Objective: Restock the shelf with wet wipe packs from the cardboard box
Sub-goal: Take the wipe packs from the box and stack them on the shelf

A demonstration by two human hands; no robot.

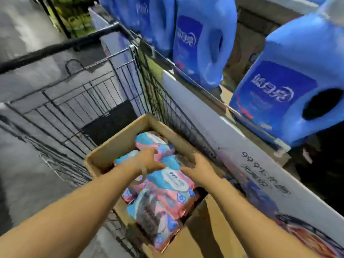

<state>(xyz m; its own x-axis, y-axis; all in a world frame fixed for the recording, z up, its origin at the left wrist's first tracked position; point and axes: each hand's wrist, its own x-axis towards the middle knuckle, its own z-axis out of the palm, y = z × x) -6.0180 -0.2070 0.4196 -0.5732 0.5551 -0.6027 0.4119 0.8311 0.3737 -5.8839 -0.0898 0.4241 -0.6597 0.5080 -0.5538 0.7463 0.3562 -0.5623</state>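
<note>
An open cardboard box [119, 140] stands in a wire shopping cart and holds several pink and blue wet wipe packs [171, 185]. Both my hands reach down into it. My left hand [150, 159] lies on top of a pack near the box's far end, fingers stretched out over it. My right hand [199, 168] sits at the right side of the packs, against the box's inner wall, with its fingers down among them. The frame is blurred, so I cannot tell whether either hand has a grip on a pack.
The wire cart [74, 101] fills the left and centre, its handle [55, 47] at the far side. To the right runs a shelf edge [204, 112] with large blue detergent jugs [201, 43] standing on it. Grey floor lies to the left.
</note>
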